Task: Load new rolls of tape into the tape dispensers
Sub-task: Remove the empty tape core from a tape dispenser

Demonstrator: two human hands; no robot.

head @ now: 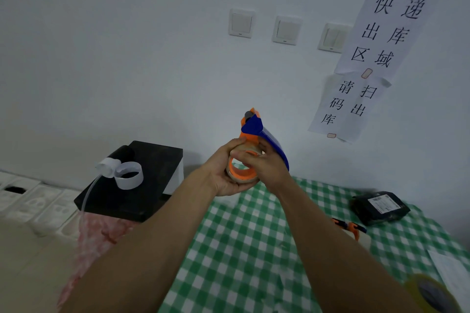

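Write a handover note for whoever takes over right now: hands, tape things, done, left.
Left hand grips the tape roll from below; right hand pinches it at the hub. Roll sits in the orange-blue dispenser, held above the checked table.
Done: roll looks seated; threading cannot be told.
Left: second dispenser lies on the table at right, spare roll near the front edge.
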